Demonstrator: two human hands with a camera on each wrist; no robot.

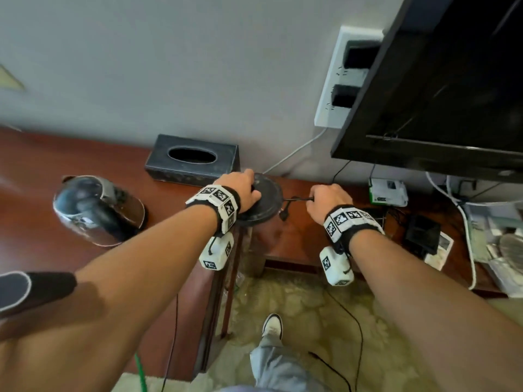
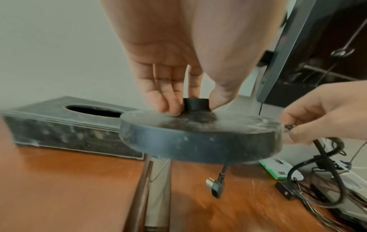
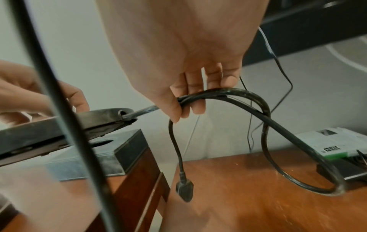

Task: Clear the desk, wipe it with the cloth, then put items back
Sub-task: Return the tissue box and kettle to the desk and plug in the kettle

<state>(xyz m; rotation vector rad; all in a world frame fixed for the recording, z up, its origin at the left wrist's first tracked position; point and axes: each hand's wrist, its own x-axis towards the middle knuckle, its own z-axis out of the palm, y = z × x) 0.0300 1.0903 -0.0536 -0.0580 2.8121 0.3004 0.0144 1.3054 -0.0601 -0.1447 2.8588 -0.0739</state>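
Note:
A round black kettle base (image 1: 261, 200) (image 2: 200, 138) (image 3: 59, 125) hangs in the air above the gap between two wooden desks. My left hand (image 1: 240, 188) (image 2: 190, 103) pinches the small black connector post at its middle. My right hand (image 1: 325, 199) (image 3: 184, 103) grips the base's black power cord (image 1: 297, 198) (image 3: 248, 97) (image 2: 321, 150) in a loop beside the base. The cord's plug (image 2: 217, 187) (image 3: 184, 192) dangles free below. The steel kettle (image 1: 97, 210) stands on the left desk (image 1: 28, 222).
A black tissue box (image 1: 192, 159) (image 2: 65, 125) sits against the wall behind the base. The lower right desk (image 1: 305, 239) holds a green-and-white device (image 1: 389, 192), a small black box (image 1: 421, 234) and tangled cables. A wall-mounted TV (image 1: 452, 80) overhangs it. Carpet floor lies below.

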